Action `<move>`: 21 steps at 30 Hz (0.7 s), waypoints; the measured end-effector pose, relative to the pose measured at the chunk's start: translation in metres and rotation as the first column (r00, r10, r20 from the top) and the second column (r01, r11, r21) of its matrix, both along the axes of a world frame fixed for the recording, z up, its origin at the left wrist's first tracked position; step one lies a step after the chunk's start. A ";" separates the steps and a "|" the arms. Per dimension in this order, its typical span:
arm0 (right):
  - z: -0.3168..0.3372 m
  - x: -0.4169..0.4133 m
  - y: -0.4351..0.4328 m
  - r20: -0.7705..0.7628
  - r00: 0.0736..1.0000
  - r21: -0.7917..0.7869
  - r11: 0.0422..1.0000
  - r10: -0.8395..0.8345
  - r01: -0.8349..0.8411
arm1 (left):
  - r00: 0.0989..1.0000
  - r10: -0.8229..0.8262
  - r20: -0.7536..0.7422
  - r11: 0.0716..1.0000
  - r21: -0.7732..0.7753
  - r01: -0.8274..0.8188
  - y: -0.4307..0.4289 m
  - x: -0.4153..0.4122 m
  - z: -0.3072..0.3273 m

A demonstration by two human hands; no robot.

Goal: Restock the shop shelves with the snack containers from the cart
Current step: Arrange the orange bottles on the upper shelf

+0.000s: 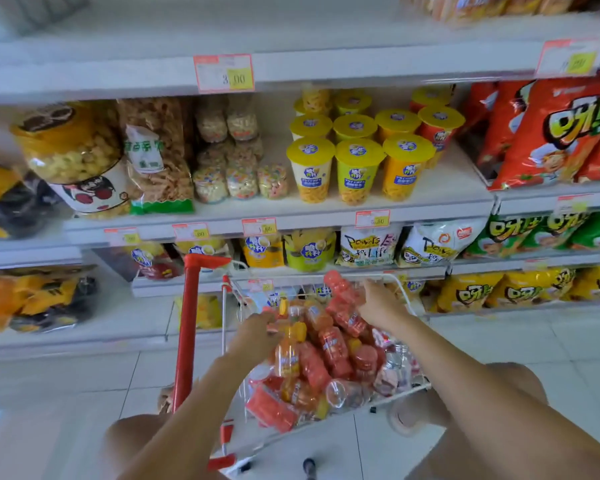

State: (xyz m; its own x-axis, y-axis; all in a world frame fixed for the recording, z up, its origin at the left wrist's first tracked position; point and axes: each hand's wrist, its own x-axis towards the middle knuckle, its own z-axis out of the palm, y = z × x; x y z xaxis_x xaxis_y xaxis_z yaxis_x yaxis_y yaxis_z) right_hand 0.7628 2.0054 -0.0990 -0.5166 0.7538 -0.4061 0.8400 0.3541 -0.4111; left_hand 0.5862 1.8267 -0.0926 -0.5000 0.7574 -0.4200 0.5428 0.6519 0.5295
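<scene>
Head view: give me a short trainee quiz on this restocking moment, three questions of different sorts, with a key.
1. True or false: the cart holds only green bags.
2. Multiple choice: the lids of the snack cups on the middle shelf are A) yellow, B) blue, C) black.
3. Fill in: the red container raised above the pile is gripped by the ___ hand.

Key:
1. False. It is piled with red and orange containers.
2. A.
3. Right. The right hand grips it.
</scene>
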 end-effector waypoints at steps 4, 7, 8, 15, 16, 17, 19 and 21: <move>-0.039 -0.002 -0.001 0.052 0.993 0.012 0.995 -0.103 0.103 | 0.997 -0.075 -0.034 0.997 0.009 0.075 -0.013 0.004 -0.022; -0.053 -0.004 0.012 0.112 0.988 0.041 0.994 -0.109 0.105 | 0.989 -0.074 -0.132 0.993 -0.100 0.061 -0.010 0.011 -0.028; -0.051 -0.004 0.013 0.122 0.986 0.047 0.993 -0.116 0.111 | 0.985 -0.064 -0.158 0.987 -0.156 0.039 -0.007 0.013 -0.029; -0.044 0.007 0.026 0.001 0.986 -0.065 0.984 -0.164 0.164 | 0.980 -0.053 -0.190 0.960 -0.281 -0.002 0.008 0.022 -0.026; -0.043 0.009 0.027 -0.014 0.988 -0.081 0.985 -0.152 0.151 | 0.989 -0.012 -0.145 0.964 -0.263 -0.027 0.008 0.021 -0.026; -0.040 0.011 0.027 -0.019 0.991 -0.096 0.987 -0.135 0.133 | 0.993 0.026 -0.118 0.974 -0.220 -0.052 0.008 0.020 -0.024; -0.031 0.015 0.028 -0.038 0.994 -0.082 0.992 -0.103 0.100 | 0.994 0.096 -0.046 0.988 -0.114 -0.101 0.010 0.017 -0.016; -0.017 0.019 0.032 -0.073 0.993 -0.043 0.995 -0.091 0.088 | 0.987 0.159 0.023 0.987 0.015 -0.159 0.017 0.014 0.002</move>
State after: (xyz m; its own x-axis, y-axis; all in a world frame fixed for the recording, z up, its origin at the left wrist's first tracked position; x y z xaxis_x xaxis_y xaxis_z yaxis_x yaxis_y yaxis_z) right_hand 0.7823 2.0373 -0.1156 -0.4779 0.7824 -0.3992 0.8340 0.2615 -0.4859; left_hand 0.6002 1.8435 -0.0906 -0.6056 0.6758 -0.4202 0.4211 0.7202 0.5514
